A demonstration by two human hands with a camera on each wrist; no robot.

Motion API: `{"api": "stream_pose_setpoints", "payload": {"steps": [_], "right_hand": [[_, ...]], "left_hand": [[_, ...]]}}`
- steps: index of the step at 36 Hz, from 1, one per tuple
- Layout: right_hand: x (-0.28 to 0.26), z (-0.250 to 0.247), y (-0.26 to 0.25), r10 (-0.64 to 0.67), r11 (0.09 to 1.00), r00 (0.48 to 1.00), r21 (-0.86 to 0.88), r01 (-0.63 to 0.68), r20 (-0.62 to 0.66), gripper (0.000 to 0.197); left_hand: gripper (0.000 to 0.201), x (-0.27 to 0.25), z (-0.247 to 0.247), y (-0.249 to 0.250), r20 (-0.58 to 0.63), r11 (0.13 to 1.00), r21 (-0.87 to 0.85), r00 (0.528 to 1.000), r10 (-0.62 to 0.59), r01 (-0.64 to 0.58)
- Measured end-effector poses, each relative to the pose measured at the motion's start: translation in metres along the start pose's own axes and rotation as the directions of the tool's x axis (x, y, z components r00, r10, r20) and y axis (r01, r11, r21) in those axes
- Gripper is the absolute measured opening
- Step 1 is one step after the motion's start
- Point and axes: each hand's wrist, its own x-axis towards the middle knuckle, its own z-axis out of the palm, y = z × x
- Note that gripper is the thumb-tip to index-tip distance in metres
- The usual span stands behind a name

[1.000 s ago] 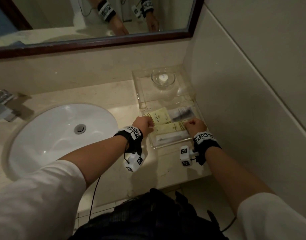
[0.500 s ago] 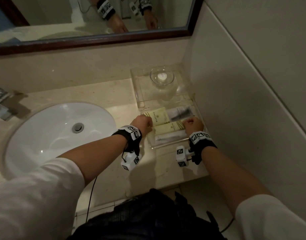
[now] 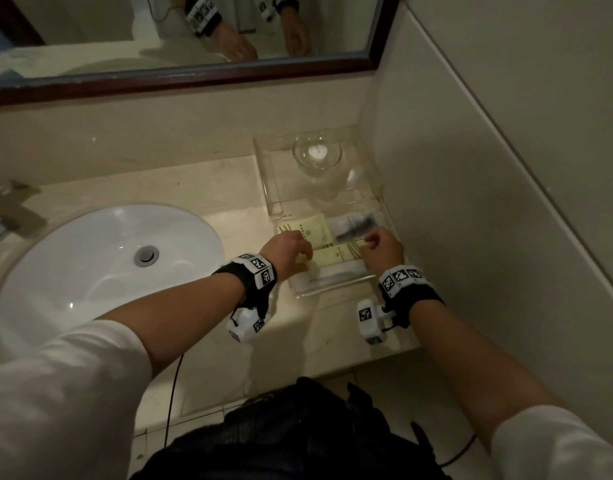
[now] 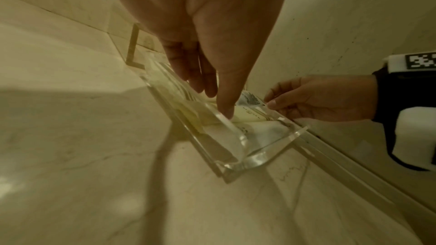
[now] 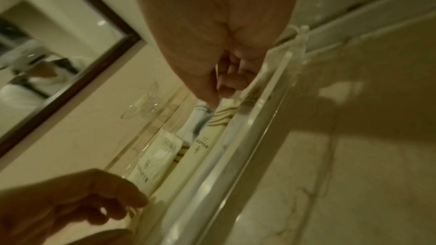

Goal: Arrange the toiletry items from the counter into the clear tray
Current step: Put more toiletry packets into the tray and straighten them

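Observation:
A clear tray [image 3: 329, 289] sits on the counter against the right wall. Flat in it lie a square cream packet [image 3: 312, 230], a clear packet with a dark comb [image 3: 357, 225], a long cream packet [image 3: 336, 259] and a clear long packet [image 3: 332, 275] at the front. My left hand [image 3: 306, 258] holds the left end of the long cream packet [image 4: 245, 116], thumb down on it. My right hand [image 3: 367, 245] pinches its right end [image 5: 202, 146] between thumb and curled fingers.
A glass bowl [image 3: 317, 154] with a small white piece stands on a raised clear stand behind the tray. The white sink [image 3: 107, 265] lies to the left, a faucet [image 3: 0, 216] at the far left. The wall [image 3: 471, 202] hems the tray's right side; the counter edge is near my wrists.
Both hands stay on the ends of the long cream packet. The right hand has edged slightly left and farther into the tray.

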Motion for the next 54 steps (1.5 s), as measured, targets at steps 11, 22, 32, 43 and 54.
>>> {"api": "stream_pose_setpoints", "payload": {"steps": [11, 22, 32, 43, 54], "right_hand": [[-0.012, 0.000, 0.016, -0.328, 0.891, 0.925, -0.262, 0.370, 0.191, 0.025], [-0.025, 0.002, 0.025, -0.398, 0.890, 0.905, -0.177, 0.421, 0.150, 0.033], [-0.033, 0.000, 0.034, -0.359, 0.915, 0.928, -0.159, 0.371, 0.099, 0.035], [-0.035, 0.000, 0.035, -0.373, 0.910, 0.923, -0.154, 0.384, 0.099, 0.020], [-0.035, 0.002, 0.024, -0.432, 0.856, 0.889, -0.243, 0.456, 0.149, 0.024]], "left_hand": [[0.028, 0.005, 0.008, 0.004, 0.113, 0.999, 0.047, 0.994, -0.001, -0.004], [0.030, 0.006, 0.009, 0.000, 0.091, 0.999, 0.030, 0.996, -0.014, 0.011], [0.054, 0.010, 0.008, -0.005, -0.029, 0.991, 0.130, 1.000, -0.010, 0.013], [0.056, 0.018, 0.004, -0.009, 0.089, 0.982, 0.187, 0.996, -0.019, 0.002], [0.054, 0.013, 0.005, 0.000, 0.007, 0.992, 0.109, 0.997, 0.071, -0.071]]}}
